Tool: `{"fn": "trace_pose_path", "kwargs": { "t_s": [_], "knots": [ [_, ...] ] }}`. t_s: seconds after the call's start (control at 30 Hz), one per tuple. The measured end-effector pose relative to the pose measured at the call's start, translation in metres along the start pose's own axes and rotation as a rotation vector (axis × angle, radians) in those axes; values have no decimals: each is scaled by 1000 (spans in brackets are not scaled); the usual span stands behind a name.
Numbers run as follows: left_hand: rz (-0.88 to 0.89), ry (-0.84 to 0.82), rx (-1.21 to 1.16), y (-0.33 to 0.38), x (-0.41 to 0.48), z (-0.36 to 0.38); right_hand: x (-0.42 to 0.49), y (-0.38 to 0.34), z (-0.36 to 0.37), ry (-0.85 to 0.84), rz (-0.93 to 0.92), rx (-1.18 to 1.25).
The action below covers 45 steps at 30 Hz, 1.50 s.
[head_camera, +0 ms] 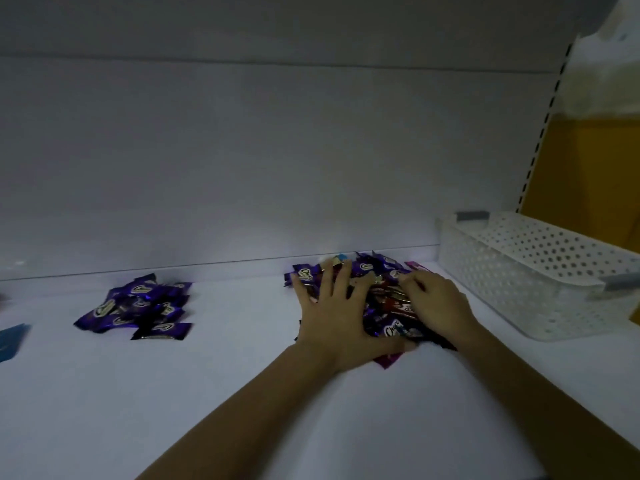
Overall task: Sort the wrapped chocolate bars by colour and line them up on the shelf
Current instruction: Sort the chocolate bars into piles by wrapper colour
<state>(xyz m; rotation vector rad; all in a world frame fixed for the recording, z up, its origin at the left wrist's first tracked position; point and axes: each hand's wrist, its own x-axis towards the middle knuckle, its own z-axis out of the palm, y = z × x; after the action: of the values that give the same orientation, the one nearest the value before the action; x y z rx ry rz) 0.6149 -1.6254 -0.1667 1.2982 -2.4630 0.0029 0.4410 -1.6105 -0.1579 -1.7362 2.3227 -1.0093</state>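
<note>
At the far left edge of the white shelf (207, 393), a blue wrapper (12, 341) is cut off by the frame, so only one corner of it shows. Above it is a reddish smear too blurred to name. Well apart from these, a loose heap of purple chocolate bars (138, 308) lies near the shelf's back panel (242, 150). The bars overlap at odd angles, and the pale logos are unreadable in the dim light.

Further right, a mixed pile of bars (377, 296) sits against the back edge. It is mostly purple, with a red bar (398, 304) near its middle, a pink wrapper (417, 266) at the rear and a magenta corner (389, 360) poking out at the front. The left hand (332, 317) lies flat on the left half of this pile, fingers straight and spread, pressing down and gripping nothing. It hides the bars beneath it. The right hand (433, 303) rests on the right half with its fingers bent down into the wrappers. The fingertips are blurred, and I cannot tell whether they pinch a bar or only touch the pile. Both bare forearms run in from the lower right.

Just beside the pile stands a white perforated basket (540, 271) with grey handles. Its far corner is cut off by the frame, and its inside is hard to see. Behind it rise a slotted upright (547, 123) and a yellow panel (588, 174).
</note>
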Motion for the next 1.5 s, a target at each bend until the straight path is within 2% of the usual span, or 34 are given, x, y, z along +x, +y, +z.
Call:
{"fn": "trace_pose_path", "kwargs": {
  "t_s": [0.07, 0.13, 0.23, 0.33, 0.5, 0.67, 0.9, 0.97, 1.1, 1.2, 1.33, 1.4, 1.5],
  "knots": [
    [83, -7, 44, 7, 11, -1, 1, 0, 0, 23, -19, 47],
    [152, -95, 51, 12, 25, -5, 2, 1, 0, 40, -20, 112],
    [139, -265, 92, 20, 45, -12, 4, 0, 0, 56, 17, 130],
    [132, -318, 116, 22, 60, -16, 6, 0, 2, 68, 48, 119],
    [207, -153, 150, 21, 67, -19, 4, 2, -1, 159, -10, 116],
    [213, -68, 106, 6, 70, -38, 1, 0, -2, 178, -43, 155],
    [78, 66, -211, -20, 59, -67, -5, -6, -5, 229, -79, 24],
    [149, 100, -66, -22, 55, -77, -8, -9, -4, 249, -99, 17],
    [407, 58, 552, -23, 46, -88, -15, -15, -3, 245, -168, -39],
    [436, 19, 685, -24, 43, -86, -19, -21, -5, 227, -201, -118],
    [126, 101, 268, -25, 44, -86, -23, -22, -8, 247, -195, -60],
    [109, 113, 140, -25, 46, -87, -24, -22, -9, 245, -194, -34],
    [3, 125, -248, -26, 47, -90, -26, -22, -9, 232, -204, -40]
  ]
}}
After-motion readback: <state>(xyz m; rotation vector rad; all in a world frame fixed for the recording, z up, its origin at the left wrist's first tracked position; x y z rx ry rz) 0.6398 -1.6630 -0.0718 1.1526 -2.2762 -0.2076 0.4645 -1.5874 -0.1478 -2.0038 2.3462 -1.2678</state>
